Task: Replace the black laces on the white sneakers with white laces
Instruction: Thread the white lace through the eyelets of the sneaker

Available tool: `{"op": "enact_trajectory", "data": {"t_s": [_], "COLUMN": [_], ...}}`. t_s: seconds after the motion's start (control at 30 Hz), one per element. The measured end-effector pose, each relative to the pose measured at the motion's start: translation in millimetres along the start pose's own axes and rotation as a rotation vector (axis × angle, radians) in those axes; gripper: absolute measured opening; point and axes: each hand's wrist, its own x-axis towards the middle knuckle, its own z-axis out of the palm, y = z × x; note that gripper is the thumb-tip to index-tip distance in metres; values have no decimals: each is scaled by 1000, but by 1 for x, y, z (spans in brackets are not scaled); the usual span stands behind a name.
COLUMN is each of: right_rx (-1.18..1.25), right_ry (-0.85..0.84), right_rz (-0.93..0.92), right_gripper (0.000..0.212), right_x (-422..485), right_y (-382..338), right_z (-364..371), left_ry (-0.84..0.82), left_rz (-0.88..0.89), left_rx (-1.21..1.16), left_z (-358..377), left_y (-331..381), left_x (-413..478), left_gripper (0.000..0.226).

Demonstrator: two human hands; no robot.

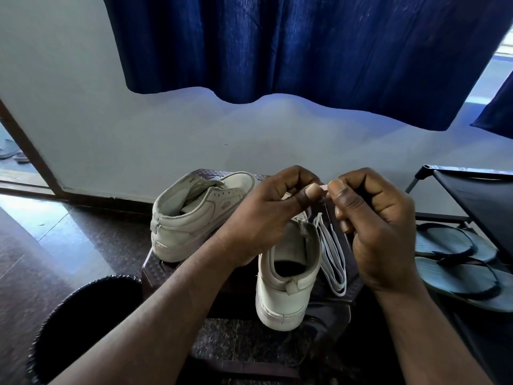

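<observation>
Two white sneakers stand on a dark stool [155, 270]. The left sneaker [194, 218] lies turned sideways with its heel toward me. The right sneaker [288, 276] points away from me, heel at the stool's near edge. Neither shows a lace in its visible part. A white lace [331, 254] hangs in folded loops beside the right sneaker. My left hand [266, 212] and my right hand [374, 226] are raised above the right sneaker, and each pinches the lace's top end between thumb and forefinger, thumbs almost touching. The sneaker's front is hidden behind my hands.
A black round bin [83, 323] stands at the stool's lower left. A pair of blue flip-flops [458, 262] lies on the floor at right, under a black rack [477, 195]. A blue curtain [305, 45] hangs on the wall behind.
</observation>
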Motion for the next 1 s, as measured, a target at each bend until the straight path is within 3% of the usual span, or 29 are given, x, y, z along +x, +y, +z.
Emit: {"op": "enact_trajectory", "data": {"t_s": [0.1,0.13,0.2,0.37,0.5,0.7,0.8,0.9,1.0], "right_rx": [75,58,30,-46,-74,-83,-77,-2,44], "right_ry": [41,36,12,-68,-35,-20,-24,13,54], "right_rz": [73,93,132,141,151,178,178,173,138], "right_gripper": [23,23,21,17,15,20,17,20,21], "right_x": [2,3,2,0,0,1,1,1,2], "right_y": [4,6,10,15,15,15,15,13,9], "right_z": [-3,-4,-2,6,6,4,4,-1,-3], "left_ry": [134,168,180,97,97,-1,80,267,303], "left_rz": [-42,-55,-71,75,77,131,86,-53,33], "left_rx": [607,685,614,408,428,182,344,791,793], "left_z": [-8,-10,-14,-7,-8,-6,-5,-13,-18], "left_y": [-7,-9,-13,-12,-15,-8,-14,-23,-20], "left_x": [2,1,1,2,2,3,3,3,3], "left_gripper": [15,12,9,16,19,18,13,13,14]}}
